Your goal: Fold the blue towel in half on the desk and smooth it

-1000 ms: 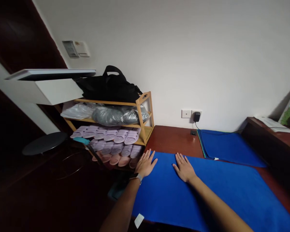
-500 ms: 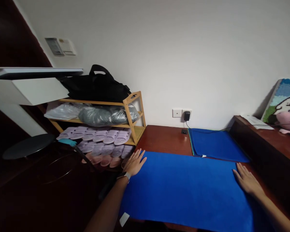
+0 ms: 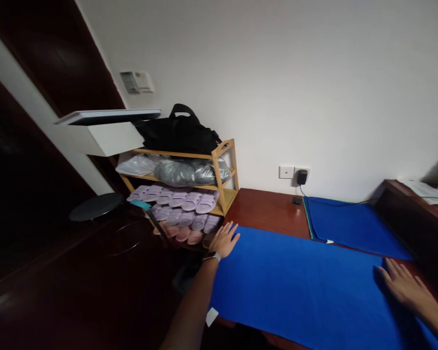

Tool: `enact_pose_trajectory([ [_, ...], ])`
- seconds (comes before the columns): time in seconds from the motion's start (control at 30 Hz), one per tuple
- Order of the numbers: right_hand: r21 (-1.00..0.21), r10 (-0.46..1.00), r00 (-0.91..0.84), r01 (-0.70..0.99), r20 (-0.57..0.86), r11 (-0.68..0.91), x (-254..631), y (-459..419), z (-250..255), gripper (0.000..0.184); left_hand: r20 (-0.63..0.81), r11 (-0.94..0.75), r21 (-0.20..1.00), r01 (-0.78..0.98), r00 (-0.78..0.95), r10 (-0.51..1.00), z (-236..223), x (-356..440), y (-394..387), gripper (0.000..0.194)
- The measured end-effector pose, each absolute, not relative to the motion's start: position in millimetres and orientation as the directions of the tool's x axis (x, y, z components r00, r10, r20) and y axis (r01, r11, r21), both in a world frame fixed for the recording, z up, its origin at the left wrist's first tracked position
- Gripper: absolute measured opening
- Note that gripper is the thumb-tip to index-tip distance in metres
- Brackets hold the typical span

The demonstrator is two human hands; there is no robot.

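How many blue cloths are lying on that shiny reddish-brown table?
2 in view: a wide, spread blue cloth partly under the watch-wearing left hand, and a smaller, layered blue cloth with green edging behind it, near the white wall. Its layers may hide more.

The left hand [image 3: 224, 242] is resting on the blue cloth's [image 3: 295, 284] far left corner; the right hand [image 3: 407, 287] is reaching palm-down by its far right corner. A folded blue cloth [image 3: 346, 226] is lying beyond.
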State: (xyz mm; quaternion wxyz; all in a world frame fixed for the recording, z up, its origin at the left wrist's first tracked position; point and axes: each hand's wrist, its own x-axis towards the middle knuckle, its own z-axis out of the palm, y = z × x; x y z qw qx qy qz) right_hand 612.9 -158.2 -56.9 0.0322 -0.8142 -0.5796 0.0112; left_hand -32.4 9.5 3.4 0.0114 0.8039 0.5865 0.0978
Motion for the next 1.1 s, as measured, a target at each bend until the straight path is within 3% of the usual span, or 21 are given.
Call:
enact_pose_trajectory([
  [0.1, -0.009, 0.987, 0.077, 0.997, 0.138, -0.077, 540.9, -138.6, -39.0, 0.068, 0.170, -0.318, 0.149, 0.936, 0.293, 0.941, -0.9, -34.4, 8.1, 0.058],
  [0.23, -0.146, 0.984, -0.083, 0.983, 0.158, 0.106, 381.1, -98.0, -7.2, 0.076, 0.197, -0.331, 0.156, 0.931, 0.299, 0.934, -5.7, -36.4, 8.2, 0.058],
  [0.37, -0.257, 0.981, -0.188, 0.947, 0.050, 0.195, 252.1, -58.4, 12.6, 0.078, 0.192, -0.329, 0.152, 0.932, 0.299, 0.935, -7.1, -37.1, 10.0, 0.059],
  [0.47, -0.292, 0.982, -0.185, 0.941, -0.020, 0.171, 217.5, -41.8, 13.0, 0.078, 0.187, -0.323, 0.141, 0.936, 0.295, 0.937, -7.2, -37.3, 12.1, 0.059],
  [0.57, -0.281, 0.990, -0.142, 0.951, -0.021, 0.130, 236.3, -45.5, 3.6, 0.078, 0.188, -0.336, 0.139, 0.932, 0.308, 0.933, -7.2, -36.9, 13.4, 0.059],
  [0.7, -0.225, 0.997, -0.076, 0.972, -0.009, 0.072, 330.8, -77.7, -15.9, 0.077, 0.183, -0.326, 0.134, 0.936, 0.300, 0.936, -7.5, -35.8, 15.5, 0.059],
  [0.93, -0.144, 0.952, 0.302, 0.941, -0.051, -0.306, 564.5, -146.2, -51.0, 0.085, 0.156, -0.327, 0.125, 0.937, 0.307, 0.939, -5.4, -35.6, 21.8, 0.057],
  [1.1, -0.183, 0.924, 0.382, 0.911, 0.029, -0.370, 628.3, -161.0, -71.4, 0.090, 0.128, -0.331, 0.123, 0.936, 0.316, 0.940, -1.3, -34.5, 22.4, 0.058],
])
